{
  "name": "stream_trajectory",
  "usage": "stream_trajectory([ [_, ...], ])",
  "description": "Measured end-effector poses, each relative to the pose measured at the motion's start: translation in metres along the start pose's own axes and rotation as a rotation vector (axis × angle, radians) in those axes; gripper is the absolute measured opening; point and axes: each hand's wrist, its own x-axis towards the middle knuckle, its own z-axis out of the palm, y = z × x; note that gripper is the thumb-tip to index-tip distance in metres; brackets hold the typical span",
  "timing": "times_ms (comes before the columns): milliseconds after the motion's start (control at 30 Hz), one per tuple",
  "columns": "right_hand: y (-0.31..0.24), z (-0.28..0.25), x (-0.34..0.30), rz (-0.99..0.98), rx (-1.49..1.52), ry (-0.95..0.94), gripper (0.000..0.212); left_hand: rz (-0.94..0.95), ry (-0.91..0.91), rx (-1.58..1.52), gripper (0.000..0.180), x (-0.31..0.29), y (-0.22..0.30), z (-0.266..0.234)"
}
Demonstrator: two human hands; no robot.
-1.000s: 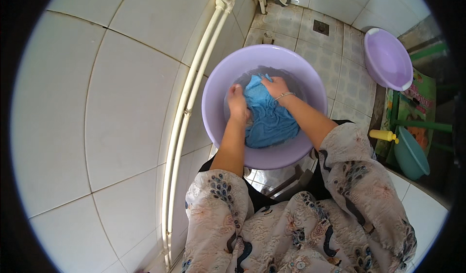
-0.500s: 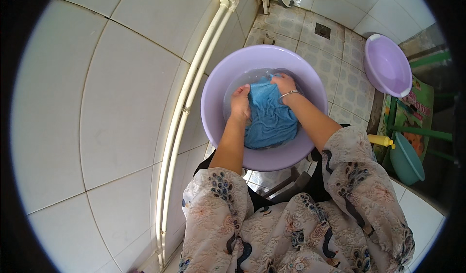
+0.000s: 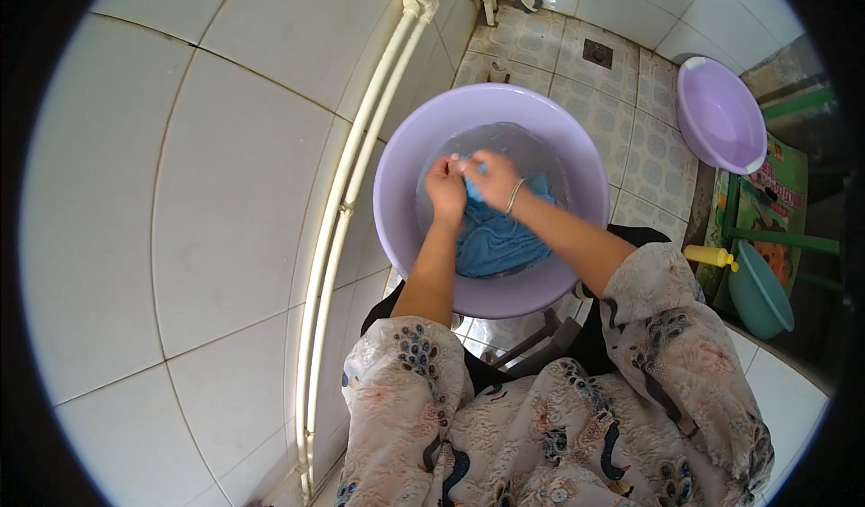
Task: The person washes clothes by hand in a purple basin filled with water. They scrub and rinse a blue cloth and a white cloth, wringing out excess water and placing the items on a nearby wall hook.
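Observation:
A large purple basin (image 3: 396, 192) holds cloudy water, and a wet blue cloth (image 3: 505, 241) lies bunched in it, partly under the surface. My left hand (image 3: 445, 185) grips an upper part of the cloth near the basin's middle. Right beside it, my right hand (image 3: 491, 181), with a bracelet at the wrist, is closed on the same cloth; its fingers are slightly blurred. Both hands meet, with a small fold of cloth showing between them. What each fingertip pinches is partly hidden.
White pipes (image 3: 346, 205) run along the tiled wall (image 3: 234, 201) at my left. To the right are a smaller purple basin (image 3: 721, 115), a yellow bottle (image 3: 709, 255) and a teal basin (image 3: 760, 291) by a green-framed rack (image 3: 784, 240). A floor drain (image 3: 597, 53) lies beyond.
My right hand has moved left and nearer to me, meeting my left hand. The cloth's stretched upper part is now gathered between the hands.

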Motion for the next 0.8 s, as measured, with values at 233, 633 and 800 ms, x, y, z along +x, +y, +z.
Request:
stream_trajectory([
  [233,0.03,-0.016,0.024,-0.018,-0.366,0.118,0.035,0.205,-0.021,-0.152,0.024,-0.036,0.012,0.044],
  [633,-0.008,-0.001,-0.001,-0.199,-0.32,0.189,0.037,0.012,-0.021,-0.506,0.027,-0.024,0.005,0.018],
  [800,0.002,-0.003,0.012,-0.054,-0.274,-0.038,0.04,0.122,0.004,-0.175,0.028,-0.018,-0.02,0.02],
])
